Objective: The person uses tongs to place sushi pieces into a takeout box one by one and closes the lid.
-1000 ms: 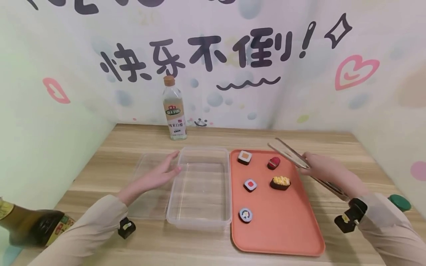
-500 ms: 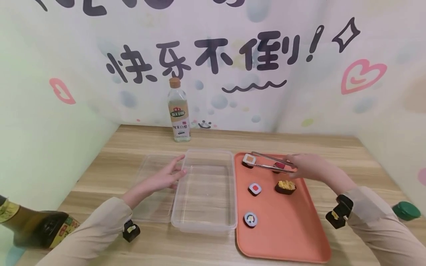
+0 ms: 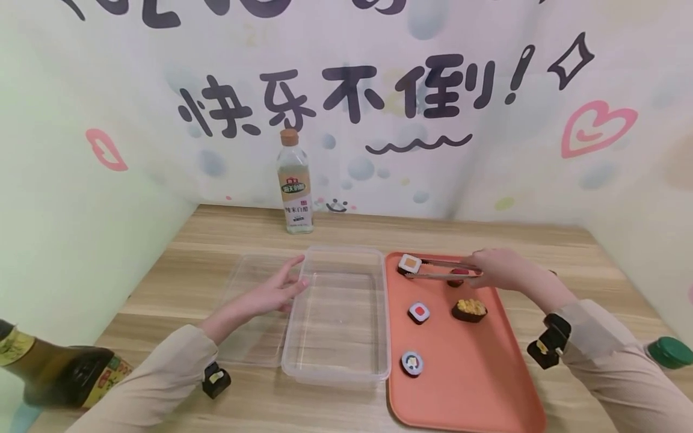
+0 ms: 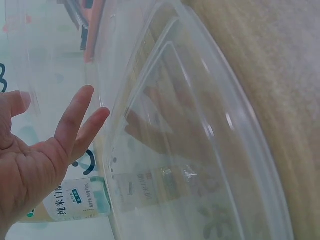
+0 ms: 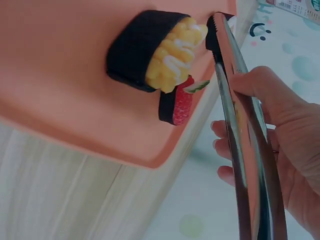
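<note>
Fingers (image 5: 223,149) of the right hand (image 3: 500,269) curl round metal tongs (image 5: 262,150)
Orange-centred sushi roll (image 3: 409,264) lies on the tray (image 3: 465,379), apart from the fingers, at the tongs' tips; left hand (image 3: 271,296), fingers loosely spread, beside the clear container (image 3: 335,377)

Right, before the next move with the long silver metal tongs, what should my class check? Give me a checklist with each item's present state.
1. Right hand holding the long silver metal tongs: ok.
2. Tong ends at the square white sushi piece with an orange centre: ok.
3. Sushi piece squeezed firmly: cannot tell; pressure does not show.
4. Clear rectangular plastic box uncovered: ok; the flat clear plastic lid lies to its left.
5. Rectangular orange tray close beside the box: ok, on its right.
6. Left hand steadying the box: cannot tell; its fingers are at the left rim, but contact is unclear.
</note>
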A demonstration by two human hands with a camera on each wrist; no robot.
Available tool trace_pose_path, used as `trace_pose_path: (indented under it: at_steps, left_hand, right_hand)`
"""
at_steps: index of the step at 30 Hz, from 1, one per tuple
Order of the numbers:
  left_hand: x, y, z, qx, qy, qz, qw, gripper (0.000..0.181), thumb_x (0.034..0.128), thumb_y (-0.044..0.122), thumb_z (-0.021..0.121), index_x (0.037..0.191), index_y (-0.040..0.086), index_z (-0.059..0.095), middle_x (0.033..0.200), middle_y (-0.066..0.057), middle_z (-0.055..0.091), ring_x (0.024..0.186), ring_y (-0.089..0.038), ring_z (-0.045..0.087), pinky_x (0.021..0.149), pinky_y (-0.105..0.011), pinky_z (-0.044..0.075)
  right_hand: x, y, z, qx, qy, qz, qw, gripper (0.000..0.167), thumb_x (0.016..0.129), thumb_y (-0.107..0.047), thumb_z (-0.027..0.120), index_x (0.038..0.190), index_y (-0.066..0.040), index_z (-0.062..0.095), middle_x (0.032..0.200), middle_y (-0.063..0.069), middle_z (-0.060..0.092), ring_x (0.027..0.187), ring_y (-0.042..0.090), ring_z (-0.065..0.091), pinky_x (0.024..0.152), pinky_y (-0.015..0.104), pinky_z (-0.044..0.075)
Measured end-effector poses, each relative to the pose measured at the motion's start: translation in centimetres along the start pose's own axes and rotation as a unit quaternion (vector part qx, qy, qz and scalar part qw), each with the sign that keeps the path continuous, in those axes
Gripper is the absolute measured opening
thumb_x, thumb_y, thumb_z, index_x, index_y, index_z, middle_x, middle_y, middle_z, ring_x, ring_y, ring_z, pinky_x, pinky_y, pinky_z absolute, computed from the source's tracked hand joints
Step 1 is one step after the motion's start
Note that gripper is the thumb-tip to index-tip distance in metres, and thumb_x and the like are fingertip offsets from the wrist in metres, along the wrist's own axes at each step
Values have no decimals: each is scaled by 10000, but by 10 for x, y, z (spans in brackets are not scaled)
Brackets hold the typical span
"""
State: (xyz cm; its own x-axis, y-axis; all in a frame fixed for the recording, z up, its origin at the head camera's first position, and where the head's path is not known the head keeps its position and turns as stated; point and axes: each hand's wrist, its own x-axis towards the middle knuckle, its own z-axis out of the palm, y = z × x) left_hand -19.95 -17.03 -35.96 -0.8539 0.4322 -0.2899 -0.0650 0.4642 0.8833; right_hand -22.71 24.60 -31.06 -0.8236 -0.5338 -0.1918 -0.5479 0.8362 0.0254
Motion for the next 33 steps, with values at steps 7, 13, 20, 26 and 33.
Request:
trace_pose_path:
  at_steps: [7, 13, 20, 26, 33]
  left_hand:
    - [0, -2, 1, -63, -27, 42, 10000, 640, 981, 283, 396, 1467, 136, 5, 1400, -362, 255, 1249, -483, 367, 854, -472, 529]
    - [1, -3, 1, -39, 22, 10, 10000, 647, 976, 293, 408, 1468, 147, 14, 1397, -354, 268, 1239, -476, 383, 853, -459, 533]
    - [3, -2, 1, -40, -27, 44, 10000, 680, 965, 342, 424, 1469, 153, 8, 1392, -346, 285, 1223, -461, 413, 855, -445, 535]
    - [3, -4, -1, -46, -75, 20, 10000, 687, 962, 354, 427, 1469, 164, 5, 1397, -345, 274, 1226, -461, 411, 864, -444, 531]
    - [2, -4, -3, -181, -143, -68, 9997, 692, 958, 354, 436, 1471, 185, 3, 1396, -320, 303, 1205, -443, 442, 870, -453, 525]
  right_hand:
    - [-2, -3, -6, -550, 533, -394, 9963, 219, 835, -248, 637, 949, -62, 613, 706, -5, 539, 595, 109, 498, 499, 274, 424]
    - [-5, -6, -13, -1175, 1150, -626, 9844, 282, 815, -275, 665, 994, -69, 593, 722, 23, 552, 540, 140, 498, 470, 303, 447]
    - [-5, 0, -23, -1554, 2657, -1292, 9426, 553, 937, -524, 312, 1058, -72, 607, 694, 32, 563, 381, 107, 338, 347, 274, 346]
    - [1, -9, -34, -1779, 3642, -1669, 8988, 690, 957, -523, 128, 1046, -56, 628, 654, 38, 509, 374, 100, 252, 328, 204, 197]
    - [17, -48, -41, -1590, 3208, -2026, 9115, 461, 947, -462, 397, 1062, -75, 619, 690, 47, 621, 396, 134, 428, 325, 208, 281]
